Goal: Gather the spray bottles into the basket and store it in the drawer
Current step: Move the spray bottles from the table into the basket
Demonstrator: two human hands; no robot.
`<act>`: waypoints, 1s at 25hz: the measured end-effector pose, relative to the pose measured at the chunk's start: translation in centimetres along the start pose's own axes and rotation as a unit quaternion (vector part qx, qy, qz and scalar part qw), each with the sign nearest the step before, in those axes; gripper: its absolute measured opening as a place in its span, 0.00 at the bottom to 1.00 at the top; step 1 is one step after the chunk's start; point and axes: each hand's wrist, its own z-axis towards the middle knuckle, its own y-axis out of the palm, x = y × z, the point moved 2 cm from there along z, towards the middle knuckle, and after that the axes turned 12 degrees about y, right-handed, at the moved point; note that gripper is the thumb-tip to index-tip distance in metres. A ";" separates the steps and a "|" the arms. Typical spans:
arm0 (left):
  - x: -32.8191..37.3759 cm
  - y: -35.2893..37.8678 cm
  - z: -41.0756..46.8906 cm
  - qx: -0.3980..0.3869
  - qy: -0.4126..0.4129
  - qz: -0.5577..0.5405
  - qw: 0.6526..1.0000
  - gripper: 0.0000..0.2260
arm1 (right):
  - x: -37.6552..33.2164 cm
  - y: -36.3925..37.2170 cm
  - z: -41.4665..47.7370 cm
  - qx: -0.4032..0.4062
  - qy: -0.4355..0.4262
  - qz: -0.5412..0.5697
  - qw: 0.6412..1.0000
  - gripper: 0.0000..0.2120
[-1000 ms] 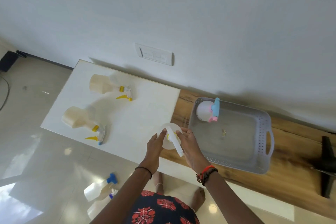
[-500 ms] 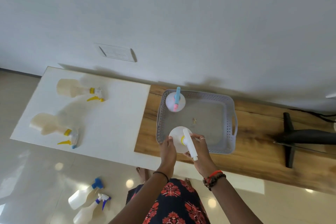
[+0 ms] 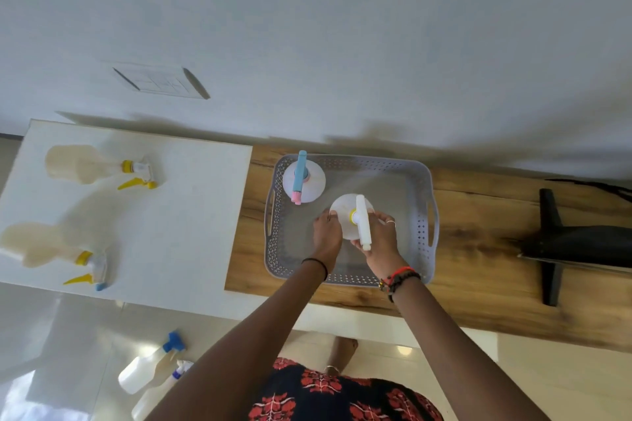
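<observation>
The white spray bottle (image 3: 346,215) has moved from the near rim further into the grey basket (image 3: 421,232). From here I see it upright, my left hand (image 3: 327,232) and right hand (image 3: 378,235) both closed around it. The blue-topped bottle (image 3: 304,183) stands at the basket's far left corner. Two yellow-trigger bottles (image 3: 82,164) lie on the white counter (image 3: 191,215), left.

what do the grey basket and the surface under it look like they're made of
Grey perforated basket: looks like moulded matte plastic, given its punched hole pattern and cut-out handles. Brown counter beneath: wood or wood-look laminate, with visible grain and dark knots; which one, the view cannot settle.
</observation>
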 end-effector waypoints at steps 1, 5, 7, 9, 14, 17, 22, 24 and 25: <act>-0.2 0.2 0.7 0.002 -0.001 -0.009 1.000 0.17 | -0.4 0.3 0.6 -0.003 0.000 -0.001 1.000 0.16; -0.4 0.5 2.5 0.011 0.011 -0.036 0.999 0.16 | -1.6 1.2 1.9 -0.016 0.005 0.023 1.000 0.11; -0.5 0.6 2.9 0.029 0.004 -0.064 0.998 0.14 | -1.9 1.5 2.3 -0.021 0.007 0.035 0.999 0.10; -1.1 0.9 2.9 0.065 -0.037 -0.082 0.994 0.11 | -2.0 1.7 2.4 -0.037 0.023 0.048 0.998 0.11; -1.0 2.2 2.3 0.071 -0.130 -0.208 0.967 0.18 | -2.3 2.1 2.7 -0.071 0.047 0.096 0.992 0.21; -0.2 2.1 2.5 0.105 -0.142 -0.279 0.944 0.17 | -2.6 2.2 2.8 -0.076 0.041 0.108 0.990 0.18; 0.9 1.7 2.8 0.118 -0.131 -0.355 0.918 0.19 | -3.0 2.8 2.6 -0.091 0.048 0.129 0.986 0.15; 1.2 1.6 3.0 0.122 -0.124 -0.365 0.915 0.19 | -3.1 3.0 2.6 -0.094 0.049 0.128 0.986 0.12; 1.3 1.7 3.1 0.123 -0.121 -0.365 0.915 0.18 | -3.1 3.0 2.6 -0.094 0.049 0.127 0.986 0.12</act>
